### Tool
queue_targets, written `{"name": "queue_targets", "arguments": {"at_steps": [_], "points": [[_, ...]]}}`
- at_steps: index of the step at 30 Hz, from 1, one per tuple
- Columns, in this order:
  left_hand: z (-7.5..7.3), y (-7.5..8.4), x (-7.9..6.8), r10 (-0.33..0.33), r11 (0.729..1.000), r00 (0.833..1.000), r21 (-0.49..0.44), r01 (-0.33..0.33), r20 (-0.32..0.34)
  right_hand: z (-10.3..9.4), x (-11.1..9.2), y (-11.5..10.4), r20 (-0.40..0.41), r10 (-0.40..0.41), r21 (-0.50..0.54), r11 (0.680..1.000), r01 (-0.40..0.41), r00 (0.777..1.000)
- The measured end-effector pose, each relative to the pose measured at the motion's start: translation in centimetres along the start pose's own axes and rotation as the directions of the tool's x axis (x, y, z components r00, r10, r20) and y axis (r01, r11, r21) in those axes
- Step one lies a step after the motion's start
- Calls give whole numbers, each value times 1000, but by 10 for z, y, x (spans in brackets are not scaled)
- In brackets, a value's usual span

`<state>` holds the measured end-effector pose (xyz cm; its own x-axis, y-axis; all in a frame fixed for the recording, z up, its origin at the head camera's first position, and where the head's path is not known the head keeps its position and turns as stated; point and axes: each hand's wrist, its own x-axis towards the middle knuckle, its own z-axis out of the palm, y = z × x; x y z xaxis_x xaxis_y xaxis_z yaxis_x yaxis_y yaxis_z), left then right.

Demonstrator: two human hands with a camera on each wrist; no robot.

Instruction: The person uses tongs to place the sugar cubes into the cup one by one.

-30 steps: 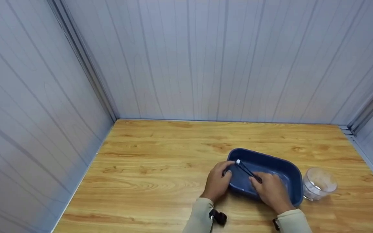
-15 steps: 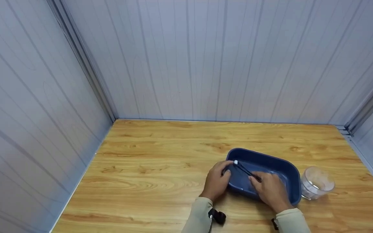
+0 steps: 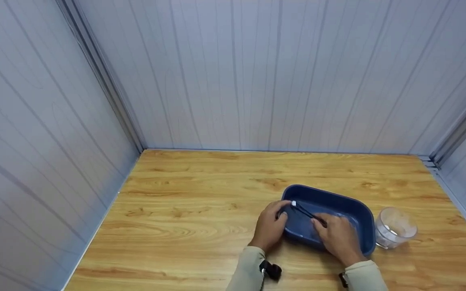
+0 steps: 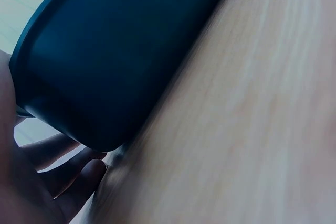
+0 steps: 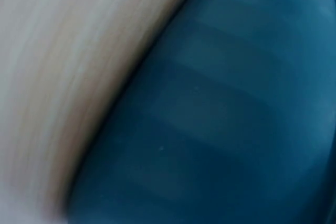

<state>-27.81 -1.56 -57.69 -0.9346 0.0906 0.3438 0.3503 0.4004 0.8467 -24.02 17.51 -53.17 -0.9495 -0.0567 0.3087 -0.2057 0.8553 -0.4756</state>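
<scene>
A dark blue rectangular basin (image 3: 340, 196) stands at a slant on the wooden table. My left hand (image 3: 270, 227) grips its left end over the rim; the left wrist view shows fingers spread along the basin's (image 4: 115, 51) outer wall. Over the basin, my right hand (image 3: 338, 237) pinches slim black tweezers (image 3: 306, 212) between thumb and fingers. At their tip is a small white piece (image 3: 294, 203), close beside my left index fingertip. Only the basin's side (image 5: 210, 108) and the tabletop fill the blurred right wrist view, with the right hand out of sight.
A clear glass (image 3: 396, 228) with something white at its bottom stands just right of the basin. Pale panelled walls (image 3: 233, 81) close off the wooden tabletop (image 3: 184, 210) at the back and both sides.
The tweezers' tip with the white piece has shifted slightly left, towards the left index finger. Both hands keep their grips, and the basin and glass stay in place.
</scene>
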Motion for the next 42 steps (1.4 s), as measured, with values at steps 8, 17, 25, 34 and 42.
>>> {"name": "queue_targets", "arguments": {"at_steps": [8, 17, 25, 34, 42], "points": [[-1, 0, 0, 3, 1000, 1000, 9, -3, 10, -3, -2, 0, -43, -29, -18, 999, 28, 999], [1, -2, 0, 4, 1000, 1000, 10, -5, 5, -9, -4, -2, -44, -28, -2, 1000, 27, 999], [1, -1, 0, 29, 999, 999, 23, -28, -20, -13, -6, -3, -59, -22, 8, 1000, 22, 998], [-1, 1, -3, -31, 996, 999, 88, 32, -17, -16, -7, -3, -138, -53, -10, 999, 52, 989], [0, -1, 0, -53, 991, 998, 121, 58, -43, -17, -6, -3, -147, -38, -1, 999, 38, 988]]}}
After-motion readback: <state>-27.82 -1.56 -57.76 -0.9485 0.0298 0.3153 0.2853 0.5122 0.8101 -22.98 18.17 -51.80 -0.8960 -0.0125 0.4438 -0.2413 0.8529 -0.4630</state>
